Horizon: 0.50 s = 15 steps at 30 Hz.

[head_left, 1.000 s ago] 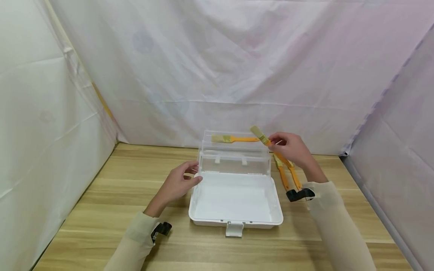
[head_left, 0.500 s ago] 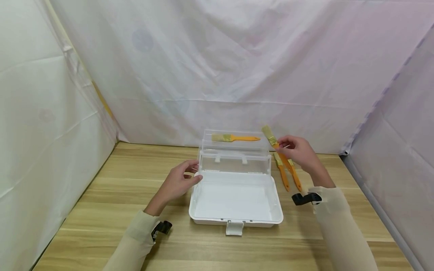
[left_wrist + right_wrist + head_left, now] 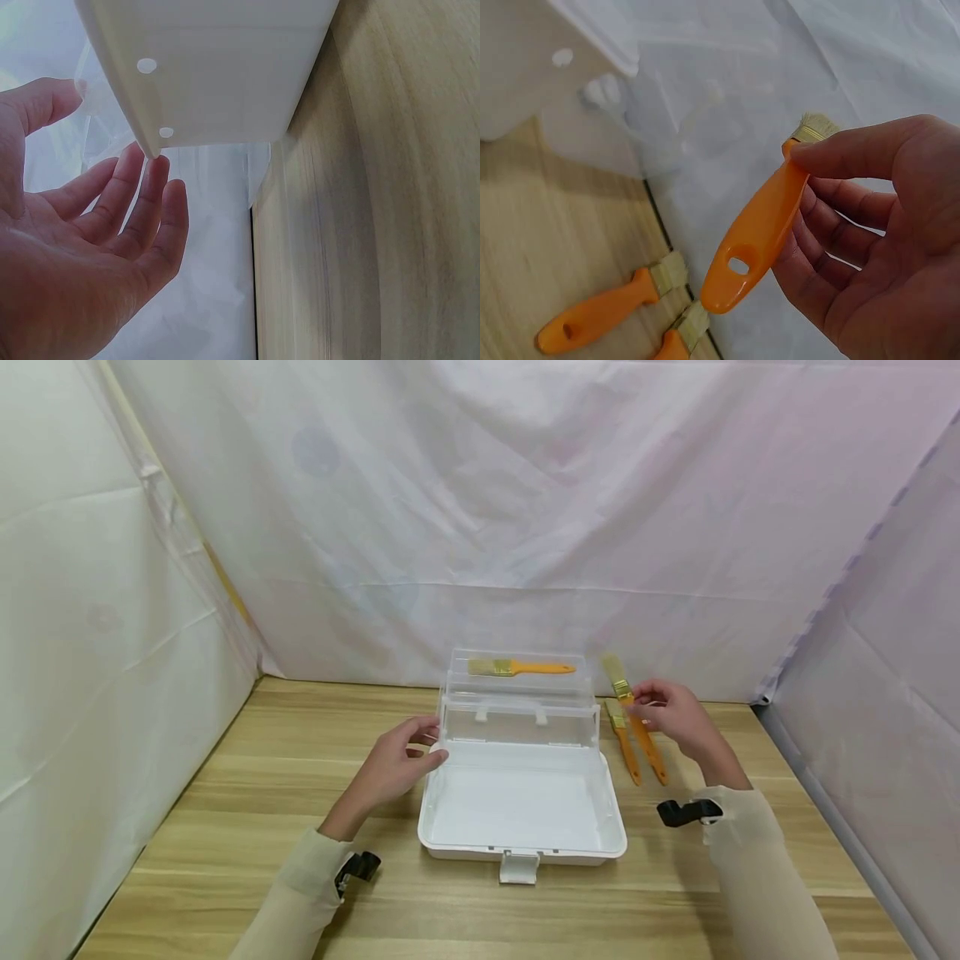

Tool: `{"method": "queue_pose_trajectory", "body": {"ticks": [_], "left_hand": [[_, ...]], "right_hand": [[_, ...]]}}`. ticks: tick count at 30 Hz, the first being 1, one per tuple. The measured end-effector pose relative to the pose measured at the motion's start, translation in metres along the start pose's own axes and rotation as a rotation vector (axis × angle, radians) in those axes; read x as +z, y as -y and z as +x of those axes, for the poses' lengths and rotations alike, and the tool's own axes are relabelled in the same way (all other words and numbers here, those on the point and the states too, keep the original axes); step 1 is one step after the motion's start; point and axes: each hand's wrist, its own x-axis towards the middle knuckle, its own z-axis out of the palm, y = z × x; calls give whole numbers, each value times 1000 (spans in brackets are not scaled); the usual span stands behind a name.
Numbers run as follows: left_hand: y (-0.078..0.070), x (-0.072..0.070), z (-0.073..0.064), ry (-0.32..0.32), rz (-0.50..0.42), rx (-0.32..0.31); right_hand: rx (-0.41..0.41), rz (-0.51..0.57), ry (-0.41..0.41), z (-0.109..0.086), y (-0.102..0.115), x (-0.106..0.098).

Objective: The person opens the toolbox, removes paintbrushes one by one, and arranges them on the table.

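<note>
My right hand point(image 3: 675, 720) pinches an orange-handled paintbrush point(image 3: 757, 221) near its ferrule, thumb against the fingers, bristles pointing away. Below it, two similar paintbrushes lie on the table: one point(image 3: 625, 745) shows in the head view, while the other is mostly covered by the held brush there and shows partly in the right wrist view. A white plastic box point(image 3: 525, 810) stands with its clear lid point(image 3: 517, 727) raised. My left hand point(image 3: 393, 760) is at its rear left corner; relaxed fingertips point(image 3: 154, 169) touch the corner, thumb apart.
A further paintbrush point(image 3: 525, 667) lies across the clear upper part behind the box. The white latch point(image 3: 518, 867) hangs at the box's front. Behind the wooden table point(image 3: 285, 760) hangs a white cloth point(image 3: 480, 527), with cloth walls at both sides.
My right hand has moved right and down with the paintbrush, from beside the clear lid to over the brushes on the table. My left hand and the box have stayed put.
</note>
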Motion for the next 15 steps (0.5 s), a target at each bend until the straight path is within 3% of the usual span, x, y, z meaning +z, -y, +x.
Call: {"method": "queue_pose_trajectory", "body": {"ticks": [15], "left_hand": [[0,1,0,-1,-4,0]], "right_hand": [[160,12,-11,3,-54,-15]]}}
